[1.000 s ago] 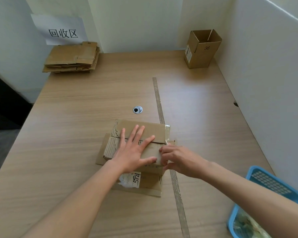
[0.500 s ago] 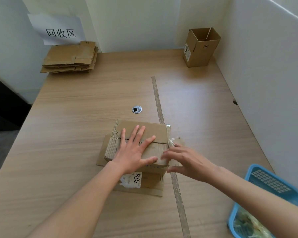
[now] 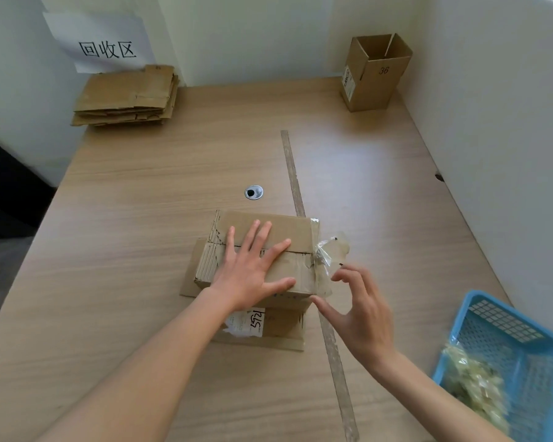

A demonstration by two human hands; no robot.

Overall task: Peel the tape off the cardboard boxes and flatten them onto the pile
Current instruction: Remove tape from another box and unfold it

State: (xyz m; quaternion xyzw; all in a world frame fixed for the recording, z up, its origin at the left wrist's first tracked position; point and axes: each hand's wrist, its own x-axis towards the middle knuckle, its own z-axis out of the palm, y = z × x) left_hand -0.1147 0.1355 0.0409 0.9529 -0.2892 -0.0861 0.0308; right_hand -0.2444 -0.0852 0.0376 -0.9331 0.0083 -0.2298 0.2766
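Cardboard box (image 3: 297, 232) sits mid-table (image 3: 141, 218), pressed flat by the left hand (image 3: 248, 272), fingers spread. Loose tape (image 3: 331, 250) hangs off the box's right end. Right hand (image 3: 359, 311) is held just beside the tape, fingers apart, nothing gripped.

- the left hand (image 3: 253, 266) lies flat on the cardboard box (image 3: 265, 250) and hides the middle of its top seam.
- the printed label (image 3: 248, 322) on the box's near side is partly behind the left wrist; its small print is too fine to read.
- the blue basket (image 3: 508, 317) is cut off by the right and bottom edges.
- the clear tape scraps (image 3: 473, 387) in it are blurred, so single pieces cannot be told apart.
- whether the right hand (image 3: 361, 317) touches the loose tape (image 3: 331, 250) cannot be told.
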